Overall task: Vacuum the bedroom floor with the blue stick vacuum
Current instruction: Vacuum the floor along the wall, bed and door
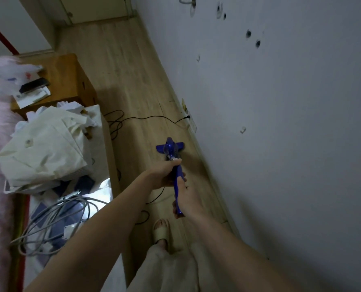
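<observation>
Vacuum (171, 149), grasped by left hand (164, 175) and right hand (186, 199), sweeps the floor (122, 66) beside the wall; next pass toward 12 o'clock must clear the cord (146, 118).

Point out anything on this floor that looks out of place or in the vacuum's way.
A black power cord lies loose across the wooden floor, coiled by the bed base and running to the wall socket, right ahead of the blue stick vacuum. More of it trails near the foot; it could snag.

Vacuum (171, 150) on the floor (120, 66) between wall (281, 123) at right and bed (48, 144) at left.
</observation>
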### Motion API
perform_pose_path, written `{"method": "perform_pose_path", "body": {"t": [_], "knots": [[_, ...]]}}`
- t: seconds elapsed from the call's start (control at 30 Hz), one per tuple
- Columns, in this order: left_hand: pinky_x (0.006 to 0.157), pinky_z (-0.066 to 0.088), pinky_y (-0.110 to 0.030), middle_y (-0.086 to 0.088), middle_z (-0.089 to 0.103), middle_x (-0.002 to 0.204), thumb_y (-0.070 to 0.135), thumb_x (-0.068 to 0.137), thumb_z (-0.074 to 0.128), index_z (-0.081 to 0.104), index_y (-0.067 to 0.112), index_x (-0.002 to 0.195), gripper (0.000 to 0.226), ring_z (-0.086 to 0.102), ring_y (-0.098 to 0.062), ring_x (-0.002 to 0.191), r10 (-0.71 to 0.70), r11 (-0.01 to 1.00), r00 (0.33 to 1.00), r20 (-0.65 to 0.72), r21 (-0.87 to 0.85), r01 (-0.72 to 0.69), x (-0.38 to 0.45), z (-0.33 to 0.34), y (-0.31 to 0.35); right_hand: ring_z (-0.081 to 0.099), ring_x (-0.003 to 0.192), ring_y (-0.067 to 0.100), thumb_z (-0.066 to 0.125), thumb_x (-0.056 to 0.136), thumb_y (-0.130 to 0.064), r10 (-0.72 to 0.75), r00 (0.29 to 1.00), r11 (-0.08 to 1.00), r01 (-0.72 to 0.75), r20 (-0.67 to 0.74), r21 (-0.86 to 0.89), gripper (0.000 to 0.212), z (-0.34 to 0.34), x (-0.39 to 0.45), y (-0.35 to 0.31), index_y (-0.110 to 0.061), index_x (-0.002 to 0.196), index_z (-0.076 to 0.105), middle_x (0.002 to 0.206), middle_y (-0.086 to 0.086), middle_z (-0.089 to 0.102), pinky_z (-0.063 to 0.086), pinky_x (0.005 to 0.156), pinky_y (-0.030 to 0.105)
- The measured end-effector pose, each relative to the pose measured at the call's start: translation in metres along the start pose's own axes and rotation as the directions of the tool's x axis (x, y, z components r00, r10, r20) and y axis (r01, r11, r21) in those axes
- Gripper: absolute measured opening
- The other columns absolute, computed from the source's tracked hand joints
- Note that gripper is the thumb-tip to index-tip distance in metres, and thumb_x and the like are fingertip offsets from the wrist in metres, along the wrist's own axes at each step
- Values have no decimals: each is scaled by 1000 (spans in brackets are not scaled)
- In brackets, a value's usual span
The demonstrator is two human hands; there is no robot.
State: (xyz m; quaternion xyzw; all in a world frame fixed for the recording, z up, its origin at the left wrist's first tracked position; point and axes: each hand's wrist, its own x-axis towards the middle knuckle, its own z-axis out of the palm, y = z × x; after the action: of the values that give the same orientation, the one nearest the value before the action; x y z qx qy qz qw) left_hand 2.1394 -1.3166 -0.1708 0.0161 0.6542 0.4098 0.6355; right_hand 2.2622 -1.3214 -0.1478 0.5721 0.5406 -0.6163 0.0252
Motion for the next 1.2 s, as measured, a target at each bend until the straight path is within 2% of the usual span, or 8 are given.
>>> {"method": "perform_pose_path", "body": {"t": [0.17,0.37,0.53,0.7,0.83,0.93,1.03,1.2], "knots": [[78,55,-35,-14,62,103,33,98,51,50,3,116,35,65,-24,87,10,1000,1000,20,-6,-10,36,-21,34,52,51,11,29,102,-50,40,999,999,-40,1,-26,40,6,39,-35,-13,103,47,72,4,56,44,45,20],[78,55,-34,-14,62,102,32,98,50,52,7,104,26,65,-25,89,2,999,999,36,37,-3,69,-41,76,53,49,13,28,101,-52,57,998,997,-57,-14,-56,46,16,84,-69,-13,91,48,73,6,58,45,46,23],[96,49,-41,-12,60,92,28,99,48,51,8,89,23,61,-26,90,23,999,1000,10,31,-23,81,-38,104,53,46,12,27,101,-54,26,999,995,-29,-29,-97,51,9,106,-93,-10,90,50,69,5,57,42,41,21],[91,53,-40,-12,63,87,29,99,48,53,7,94,24,63,-25,86,33,998,999,-5,53,-33,83,-18,105,52,46,12,27,101,-53,29,998,993,-35,-49,-116,56,-9,96,-93,-5,107,54,65,3,58,47,46,23],[83,55,-38,-11,63,88,30,97,53,53,9,99,21,64,-26,88,47,997,997,56,61,-50,71,-13,104,53,42,11,28,102,-51,11,998,995,-16,-54,-96,58,-23,74,-98,-3,126,50,61,4,57,45,38,19],[83,54,-37,-11,61,89,29,97,52,51,12,93,17,62,-26,89,40,997,995,93,63,-46,59,-20,101,52,43,10,28,102,-50,15,1000,995,-17,-21,-96,54,-21,59,-101,-2,109,53,63,4,57,45,40,19],[73,55,-31,-9,64,87,33,97,52,52,11,99,22,66,-20,79,47,995,994,102,86,-56,55,-31,101,52,49,11,27,103,-48,-25,1000,996,25,-7,-91,45,-8,59,-103,-14,82,48,66,3,56,47,53,23],[76,55,-31,-8,63,88,36,98,49,54,9,98,28,65,-20,80,65,994,996,65,80,-70,68,-46,113,54,49,10,26,103,-49,-40,999,995,41,14,-90,42,8,85,-111,-16,86,47,69,3,58,48,50,21]]}}
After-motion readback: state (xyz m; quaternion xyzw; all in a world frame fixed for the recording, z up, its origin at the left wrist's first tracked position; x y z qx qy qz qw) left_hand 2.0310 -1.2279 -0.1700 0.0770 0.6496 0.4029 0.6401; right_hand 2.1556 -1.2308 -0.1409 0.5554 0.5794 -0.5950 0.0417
